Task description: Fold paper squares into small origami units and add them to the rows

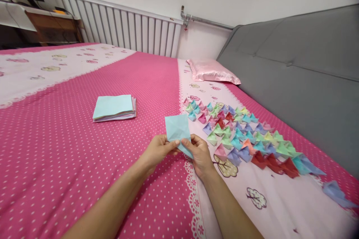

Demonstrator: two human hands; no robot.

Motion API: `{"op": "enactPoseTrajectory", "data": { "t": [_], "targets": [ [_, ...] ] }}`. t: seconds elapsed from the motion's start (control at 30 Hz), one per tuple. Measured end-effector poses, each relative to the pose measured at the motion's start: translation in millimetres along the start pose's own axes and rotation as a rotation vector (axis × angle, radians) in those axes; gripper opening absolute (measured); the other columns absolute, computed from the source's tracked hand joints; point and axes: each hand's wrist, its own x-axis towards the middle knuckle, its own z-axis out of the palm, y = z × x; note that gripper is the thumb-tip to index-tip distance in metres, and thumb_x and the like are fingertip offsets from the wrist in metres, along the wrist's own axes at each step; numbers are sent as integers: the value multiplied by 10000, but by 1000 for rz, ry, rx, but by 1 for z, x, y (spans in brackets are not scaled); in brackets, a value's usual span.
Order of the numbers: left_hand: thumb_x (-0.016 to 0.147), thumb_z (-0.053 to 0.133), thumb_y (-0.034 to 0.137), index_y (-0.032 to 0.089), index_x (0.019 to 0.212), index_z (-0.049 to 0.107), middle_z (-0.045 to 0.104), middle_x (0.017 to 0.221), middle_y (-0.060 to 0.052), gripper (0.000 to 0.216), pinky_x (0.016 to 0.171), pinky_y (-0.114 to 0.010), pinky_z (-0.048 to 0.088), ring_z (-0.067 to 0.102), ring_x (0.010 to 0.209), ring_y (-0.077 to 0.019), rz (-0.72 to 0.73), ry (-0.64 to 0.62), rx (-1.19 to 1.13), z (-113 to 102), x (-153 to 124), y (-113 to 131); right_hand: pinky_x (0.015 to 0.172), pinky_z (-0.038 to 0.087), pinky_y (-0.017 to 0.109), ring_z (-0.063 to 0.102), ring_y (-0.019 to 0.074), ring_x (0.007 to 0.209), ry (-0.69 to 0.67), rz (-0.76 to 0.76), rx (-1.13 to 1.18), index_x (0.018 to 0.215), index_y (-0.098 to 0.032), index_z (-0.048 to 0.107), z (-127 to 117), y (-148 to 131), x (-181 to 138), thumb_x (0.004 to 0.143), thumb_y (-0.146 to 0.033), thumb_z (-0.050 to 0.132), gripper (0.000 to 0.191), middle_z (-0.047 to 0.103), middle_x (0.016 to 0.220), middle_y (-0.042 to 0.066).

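Both hands close together above the bedspread, pinched on one light blue paper square (177, 129). Left hand (159, 150) gripping the sheet's lower left edge, thumb on top, fingers curled beneath. Right hand (198, 154) clamped on the lower right edge, thumb pressed onto the paper, knuckles turned toward the folded pieces. Sheet held tilted, a corner pointing up and away, faint crease lines crossing its face, lower tip hidden between the two thumbs. Bare forearms running in from the bottom edge of the view, converging at the paper. Just right of the right hand, spread over the pale pink strip of the bedspread (70, 149), a broad band of folded paper pieces (241, 138) in pink, green, blue, purple and red, laid in rough rows and touching one another, stretching from near the hands toward the pillow and out to the right edge. One lone blue folded piece (336, 193) lying apart at the far right. Left and farther off, on the polka-dot pink part, a neat stack of flat paper sheets (114, 107), light blue on top, well apart from both hands. Beyond the folded pieces, a shiny pink pillow (211, 71) against the grey padded headboard (294, 74). At the back, a white radiator (120, 26) along the wall, a wooden desk (50, 26) in the far left corner.
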Motion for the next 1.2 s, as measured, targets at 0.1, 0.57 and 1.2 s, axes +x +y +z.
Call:
{"op": "enactPoseTrajectory", "data": {
  "t": [0.1,0.57,1.2],
  "targets": [
    [606,705,401,111,665,665,653,603,-40,299,542,-212,407,535,513,-95,-11,51,9,-1,2,-2,526,447,218,568,100,506,30,1,-13,627,-161,596,-2,3,2,549,-270,774,223,652,588,-35],
    [662,634,472,114,645,675,690,632,-87,360,568,-220,455,616,587,-141,-34,161,12,-2,1,2,607,472,249,594,124,584,-2,-33,-13,724,-164,641,-8,6,6,665,-312,699,170,667,649,-12],
    [654,654,440,127,497,547,452,400,55,366,429,-189,281,378,382,-45,126,380,70,-8,2,0,600,452,218,605,106,589,-81,31,-100,887,-160,628,-9,4,5,578,-228,762,344,673,677,-2]
  ]
}}
